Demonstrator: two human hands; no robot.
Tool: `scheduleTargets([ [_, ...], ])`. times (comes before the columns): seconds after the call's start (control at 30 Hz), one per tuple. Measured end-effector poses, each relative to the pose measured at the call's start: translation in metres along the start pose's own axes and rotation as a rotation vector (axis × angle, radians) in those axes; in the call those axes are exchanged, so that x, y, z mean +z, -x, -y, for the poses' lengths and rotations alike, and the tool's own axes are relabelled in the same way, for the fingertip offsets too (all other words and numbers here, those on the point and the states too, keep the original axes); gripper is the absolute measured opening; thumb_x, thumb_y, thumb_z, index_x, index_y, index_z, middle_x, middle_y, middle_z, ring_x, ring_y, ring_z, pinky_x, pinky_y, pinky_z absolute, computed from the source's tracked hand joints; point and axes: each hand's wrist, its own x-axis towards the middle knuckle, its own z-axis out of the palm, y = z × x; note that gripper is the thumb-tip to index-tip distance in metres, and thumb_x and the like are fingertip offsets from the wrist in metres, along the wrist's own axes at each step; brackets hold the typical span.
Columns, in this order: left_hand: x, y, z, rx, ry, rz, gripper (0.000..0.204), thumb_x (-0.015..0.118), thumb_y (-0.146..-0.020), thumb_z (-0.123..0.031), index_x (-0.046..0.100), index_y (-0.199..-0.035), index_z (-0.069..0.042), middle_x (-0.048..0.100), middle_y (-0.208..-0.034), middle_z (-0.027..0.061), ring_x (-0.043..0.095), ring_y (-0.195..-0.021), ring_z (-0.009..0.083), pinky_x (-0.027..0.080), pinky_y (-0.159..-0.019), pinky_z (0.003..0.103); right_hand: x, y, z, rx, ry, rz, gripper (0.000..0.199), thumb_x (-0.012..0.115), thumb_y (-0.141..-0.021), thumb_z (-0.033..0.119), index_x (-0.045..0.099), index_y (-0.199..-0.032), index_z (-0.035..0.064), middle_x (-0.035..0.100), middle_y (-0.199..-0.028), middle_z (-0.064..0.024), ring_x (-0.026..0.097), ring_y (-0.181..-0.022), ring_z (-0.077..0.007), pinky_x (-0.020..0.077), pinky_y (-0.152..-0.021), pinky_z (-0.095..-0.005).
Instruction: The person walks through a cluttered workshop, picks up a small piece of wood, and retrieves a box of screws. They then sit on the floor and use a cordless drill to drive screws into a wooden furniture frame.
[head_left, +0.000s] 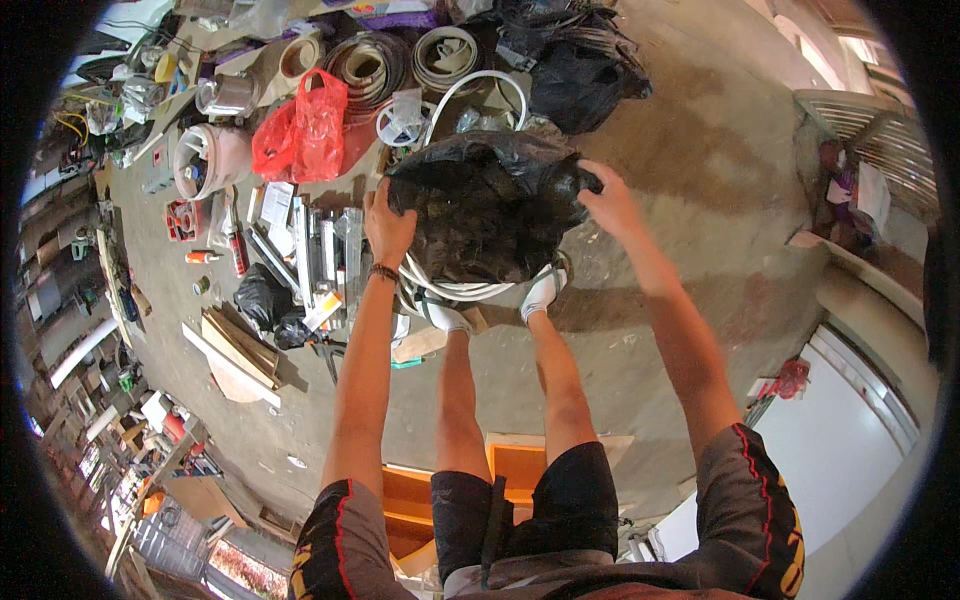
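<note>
at the centre of the frame, the left hand (390, 228) curls its partly hidden fingers around the left edge of a black plastic bag (480, 215), thumb toward the middle, while the right hand (612, 205), its fingers nearly closed, grips the bunched upper-right corner. the bag lies spread between the two sets of fingers, a white hose (470, 291) curving out below it, just above the feet (541, 297). beyond, toward the upper left, sit a red plastic bag (318, 130) and a white bucket (228, 160).
</note>
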Motion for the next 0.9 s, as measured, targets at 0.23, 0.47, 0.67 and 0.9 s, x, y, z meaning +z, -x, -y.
scheduleTargets([
  [0.23, -0.024, 0.038, 0.041, 0.091, -0.203, -0.006, 0.069, 0.063, -0.070, -0.006, 0.043, -0.136, -0.005, 0.046, -0.134, 0.0221, 0.050, -0.117, 0.0424, 0.046, -0.094, 0.046, 0.062, 0.070, 0.000, -0.164, 0.206, 0.465, 0.055, 0.063, -0.074, 0.013, 0.053, -0.127, 0.0041, 0.056, -0.123, -0.0228, 0.055, -0.113, -0.0388, 0.0459, -0.094, -0.0454],
  [0.47, -0.077, 0.080, 0.089, -0.255, -0.398, 0.120, 0.069, 0.065, -0.073, -0.007, 0.042, -0.138, -0.007, 0.041, -0.138, 0.0197, 0.049, -0.119, 0.0378, 0.046, -0.094, 0.046, 0.044, 0.115, -0.001, -0.168, -0.043, 0.600, 0.059, 0.065, -0.078, 0.026, 0.051, -0.131, 0.0038, 0.057, -0.123, -0.0224, 0.057, -0.109, -0.0396, 0.0457, -0.094, -0.0440],
  [0.67, -0.049, 0.065, 0.017, -0.321, -0.606, -0.142, 0.067, 0.066, -0.075, -0.010, 0.043, -0.137, -0.008, 0.040, -0.137, 0.0203, 0.045, -0.121, 0.0400, 0.044, -0.096, 0.048, -0.040, 0.088, -0.020, 0.004, 0.069, 0.640, 0.050, 0.064, -0.080, 0.028, 0.057, -0.126, 0.0084, 0.064, -0.113, -0.0200, 0.060, -0.106, -0.0363, 0.0470, -0.092, -0.0431],
  [0.9, 0.087, -0.021, -0.094, 0.172, 0.169, 0.138, 0.047, 0.069, -0.081, -0.022, 0.058, -0.122, -0.001, 0.058, -0.119, 0.0197, 0.052, -0.114, 0.0352, 0.040, -0.100, 0.044, -0.148, 0.024, -0.064, 0.219, 0.024, 0.359, 0.047, 0.065, -0.081, 0.028, 0.059, -0.122, 0.0068, 0.066, -0.109, -0.0192, 0.064, -0.100, -0.0357, 0.0497, -0.087, -0.0429],
])
